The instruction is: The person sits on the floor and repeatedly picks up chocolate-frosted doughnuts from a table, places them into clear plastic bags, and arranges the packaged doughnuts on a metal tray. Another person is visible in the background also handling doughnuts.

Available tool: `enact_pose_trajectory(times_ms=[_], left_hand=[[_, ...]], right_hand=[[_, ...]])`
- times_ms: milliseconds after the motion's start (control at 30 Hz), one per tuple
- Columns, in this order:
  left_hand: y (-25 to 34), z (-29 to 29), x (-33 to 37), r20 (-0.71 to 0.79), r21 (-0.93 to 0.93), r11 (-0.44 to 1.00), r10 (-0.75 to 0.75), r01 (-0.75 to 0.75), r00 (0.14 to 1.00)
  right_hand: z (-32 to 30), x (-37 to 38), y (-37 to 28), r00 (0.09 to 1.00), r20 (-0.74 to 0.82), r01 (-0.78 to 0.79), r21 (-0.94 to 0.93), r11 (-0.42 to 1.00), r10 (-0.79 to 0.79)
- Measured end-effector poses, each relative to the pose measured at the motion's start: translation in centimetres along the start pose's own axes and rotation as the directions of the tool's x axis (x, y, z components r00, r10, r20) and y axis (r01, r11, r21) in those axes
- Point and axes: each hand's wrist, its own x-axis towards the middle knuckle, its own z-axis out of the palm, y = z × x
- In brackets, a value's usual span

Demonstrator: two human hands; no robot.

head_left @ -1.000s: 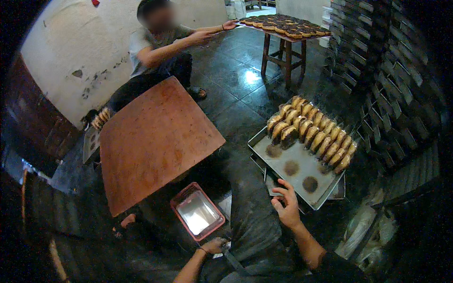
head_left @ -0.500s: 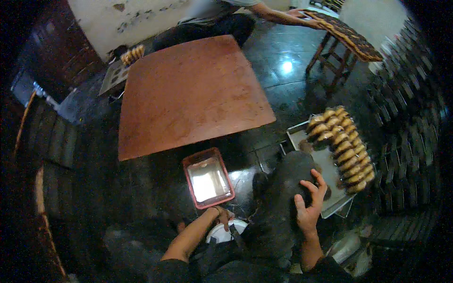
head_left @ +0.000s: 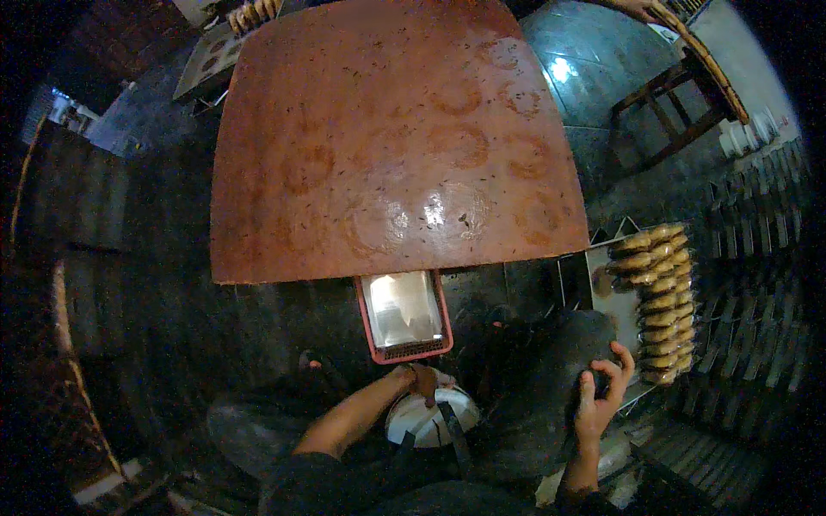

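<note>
My left hand hangs, bent at the wrist, over the far edge of a round white lid or tub between my legs. Its fingers are dark and blurred, so their grip does not show. My right hand lies against my right knee, holding nothing, its fingers apart and loosely curved. Just beyond that knee is a metal tray bearing rows of golden, flat round baked goods in clear plastic. In front of my left hand stands a pink-rimmed plastic basket with a shiny clear sheet or bag inside.
A large reddish-brown board, marked with rings and crumbs, spans the middle. Another tray with baked goods stands far left. At far right another person's hand is near a wooden stool. Dark metal racks line the right.
The view has tilted down, so the board fills more of the picture and its ring marks show. The other person is mostly out of view. My hands keep nearly the same pose.
</note>
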Motion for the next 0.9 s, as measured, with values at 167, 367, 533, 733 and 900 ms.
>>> enact_pose_trajectory(times_ms=[167, 367, 533, 733, 900], left_hand=[[7.9, -7.4, -6.5, 0.131, -0.256, 0.921, -0.267, 0.292, 0.955], [3.0, -5.1, -3.6, -0.015, -0.135, 0.986, -0.100, 0.097, 0.995], [3.4, -0.9, -1.0, -0.539, 0.373, 0.928, 0.206, 0.012, 0.817], [4.5, -0.2, -1.0, -0.702, 0.325, 0.942, 0.302, -0.087, 0.645], [8.4, -1.9, -5.2, -0.705, 0.159, 0.981, 0.034, 0.111, 0.709]], right_hand=[[0.3, -0.8, -0.3, 0.999, -0.045, 0.009, 0.038, 0.999, -0.007], [2.3, -0.4, -1.1, 0.998, -0.036, 0.052, -0.027, 0.998, -0.053], [3.7, 0.2, -1.6, 0.992, -0.010, 0.127, -0.040, 0.991, -0.127], [3.8, 1.1, -1.3, 0.996, 0.035, 0.084, -0.028, 0.996, -0.083], [2.1, 1.7, 0.0, 0.998, 0.051, 0.035, -0.001, 0.999, -0.035]])
